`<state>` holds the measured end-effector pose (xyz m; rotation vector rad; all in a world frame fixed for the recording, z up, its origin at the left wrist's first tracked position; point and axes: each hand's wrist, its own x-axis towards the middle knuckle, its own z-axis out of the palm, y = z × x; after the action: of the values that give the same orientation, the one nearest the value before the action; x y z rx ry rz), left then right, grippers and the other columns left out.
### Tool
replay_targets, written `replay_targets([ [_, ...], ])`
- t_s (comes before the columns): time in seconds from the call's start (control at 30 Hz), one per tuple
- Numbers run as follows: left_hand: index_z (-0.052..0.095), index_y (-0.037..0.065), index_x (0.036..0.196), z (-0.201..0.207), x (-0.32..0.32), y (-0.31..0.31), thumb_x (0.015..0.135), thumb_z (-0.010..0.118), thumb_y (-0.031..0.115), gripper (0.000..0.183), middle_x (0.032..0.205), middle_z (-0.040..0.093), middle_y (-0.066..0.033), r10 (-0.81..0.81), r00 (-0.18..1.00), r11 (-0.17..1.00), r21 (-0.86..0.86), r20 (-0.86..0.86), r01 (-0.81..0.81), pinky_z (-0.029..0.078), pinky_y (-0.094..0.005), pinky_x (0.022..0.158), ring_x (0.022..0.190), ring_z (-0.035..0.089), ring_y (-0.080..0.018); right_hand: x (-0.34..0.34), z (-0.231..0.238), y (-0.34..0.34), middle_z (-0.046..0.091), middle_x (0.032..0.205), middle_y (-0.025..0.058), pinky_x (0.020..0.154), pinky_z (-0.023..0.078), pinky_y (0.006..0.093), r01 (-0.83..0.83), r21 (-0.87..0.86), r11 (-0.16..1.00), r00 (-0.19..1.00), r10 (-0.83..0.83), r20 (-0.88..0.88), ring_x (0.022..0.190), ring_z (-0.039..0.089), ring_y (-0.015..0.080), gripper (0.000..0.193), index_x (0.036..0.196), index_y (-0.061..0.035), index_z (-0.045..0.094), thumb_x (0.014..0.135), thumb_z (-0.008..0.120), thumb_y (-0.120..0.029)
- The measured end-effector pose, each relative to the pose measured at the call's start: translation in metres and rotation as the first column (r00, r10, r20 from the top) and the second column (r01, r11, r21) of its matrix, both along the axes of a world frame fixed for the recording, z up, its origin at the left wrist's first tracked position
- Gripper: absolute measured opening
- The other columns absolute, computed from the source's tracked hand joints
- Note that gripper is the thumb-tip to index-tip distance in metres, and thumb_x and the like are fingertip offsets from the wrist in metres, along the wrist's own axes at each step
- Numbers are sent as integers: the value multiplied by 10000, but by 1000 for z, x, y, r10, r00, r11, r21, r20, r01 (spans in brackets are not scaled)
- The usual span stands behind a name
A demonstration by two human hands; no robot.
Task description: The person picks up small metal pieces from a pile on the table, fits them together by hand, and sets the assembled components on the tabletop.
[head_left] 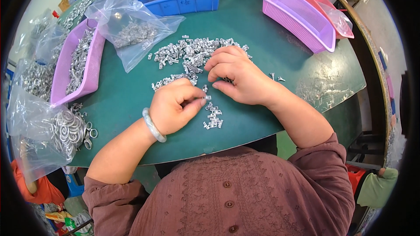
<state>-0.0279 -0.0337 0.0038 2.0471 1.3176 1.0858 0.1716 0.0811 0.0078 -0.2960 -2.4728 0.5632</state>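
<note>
My left hand, with a pale bangle on its wrist, is closed in a pinch over the green table. At its fingertips is a small silvery metal piece. My right hand hovers at the near right edge of a heap of small metal parts, its fingers curled and thumb apart from them; nothing shows in its grip, though the palm side is partly hidden. Just nearer to me than the left fingertips lies a smaller cluster of the same parts.
A purple basket of metal pieces and a clear bag of parts stand left. Metal rings spill from another bag. A blue bin sits at the back; a purple basket overlaps a red one at right.
</note>
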Motion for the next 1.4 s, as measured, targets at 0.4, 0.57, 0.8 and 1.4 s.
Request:
replay_targets([
  [0.4, 671, 23, 797, -2, -4, -1, 765, 716, 47, 60, 702, 553, -65, 35, 991, 999, -12, -132, -37, 424, -285, 521, 578, 540, -172, -11, -8, -8, 590, 1100, 49, 1060, 293, 541, 49, 144, 988, 991, -65, 114, 1184, 469, 286, 138, 862, -99, 703, 753, 738, -177],
  [0.57, 691, 34, 888, -2, 7, 2, 763, 731, 64, 135, 717, 552, -64, 181, 965, 983, -2, -187, -185, 438, -302, 536, 595, 548, -187, -11, -11, -7, 593, 1104, 52, 1070, 278, 561, 42, 114, 993, 990, -56, 130, 1199, 464, 284, 148, 852, -95, 701, 748, 747, -189],
  [0.8, 709, 36, 882, -8, 5, 5, 784, 709, 40, 98, 721, 569, -78, 187, 954, 979, 130, -232, -160, 455, -330, 554, 611, 567, -240, -11, -11, -8, 613, 1080, 50, 1059, 278, 538, 21, 33, 999, 996, -24, 87, 1189, 472, 279, 90, 785, -89, 686, 747, 738, -153],
  [1.4, 689, 16, 832, -8, 7, 4, 772, 718, -3, 70, 697, 577, -66, 219, 973, 976, 33, -78, -217, 421, -291, 528, 573, 535, -163, -6, -6, -11, 614, 1115, 53, 1008, 354, 449, 37, 93, 995, 995, -45, 88, 1157, 486, 291, 70, 789, -59, 676, 740, 726, -62],
])
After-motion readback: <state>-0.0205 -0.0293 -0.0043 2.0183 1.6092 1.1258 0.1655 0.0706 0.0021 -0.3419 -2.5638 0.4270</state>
